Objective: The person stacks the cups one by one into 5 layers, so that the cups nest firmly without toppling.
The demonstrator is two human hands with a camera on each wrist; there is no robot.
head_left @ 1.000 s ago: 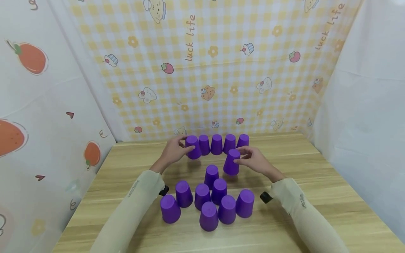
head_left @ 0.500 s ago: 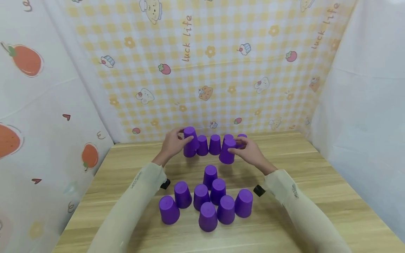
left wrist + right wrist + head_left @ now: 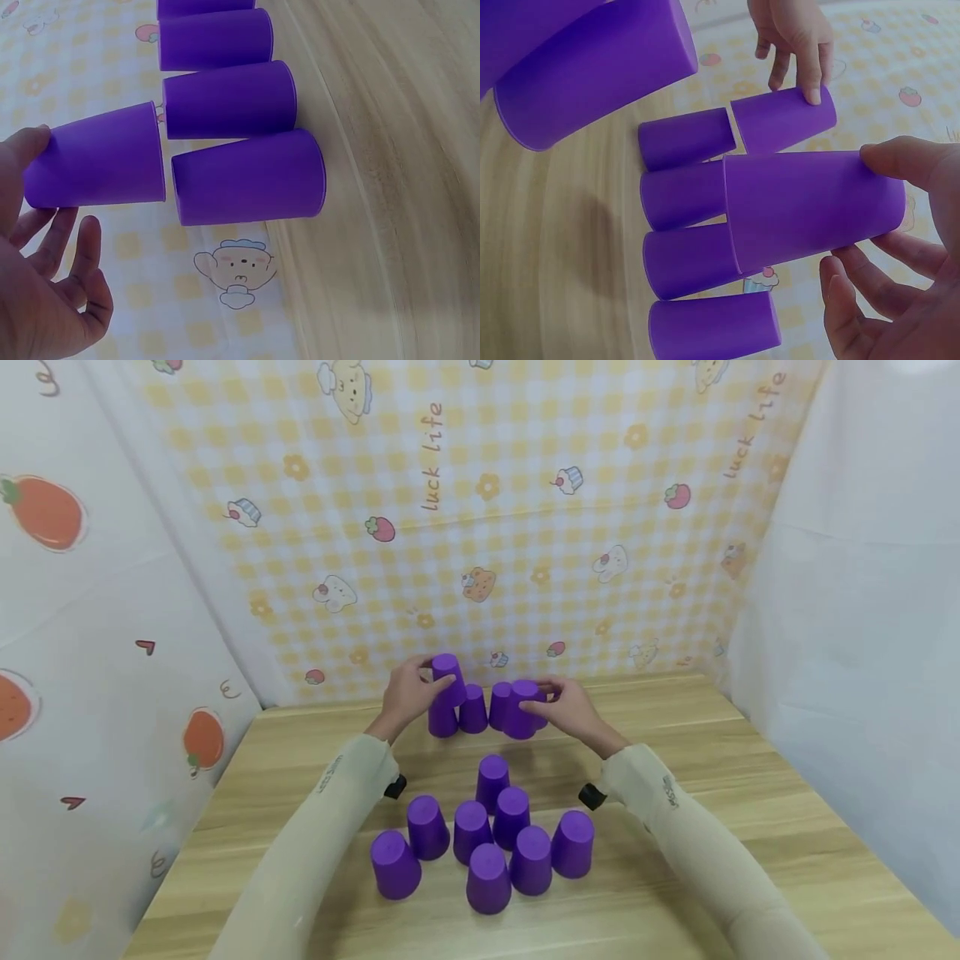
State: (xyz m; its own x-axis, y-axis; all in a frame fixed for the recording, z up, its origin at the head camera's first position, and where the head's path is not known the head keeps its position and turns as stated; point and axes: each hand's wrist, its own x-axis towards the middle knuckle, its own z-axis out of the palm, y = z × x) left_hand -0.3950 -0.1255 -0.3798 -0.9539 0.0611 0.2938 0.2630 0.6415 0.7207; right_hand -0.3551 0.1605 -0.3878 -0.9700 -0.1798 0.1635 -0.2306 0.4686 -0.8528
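Note:
In the head view my left hand pinches an upside-down purple cup near its closed end, just above the leftmost cup of the back row. The left wrist view shows a narrow gap between the held cup and the standing cup, with the two slightly offset. My right hand grips a second upside-down cup between thumb and fingers. That cup hangs in front of the back row and partly hides cups behind it. Two more back-row cups stand between the hands.
Several purple cups stand upside down nearer on the wooden table, among them a centre one, a left one and a right one. A patterned cloth hangs behind the table's back edge.
Both hands have lifted their cups toward the back row. The left one now hovers over the leftmost cup; the right one has moved left and back. The nearer cups have stayed in place.

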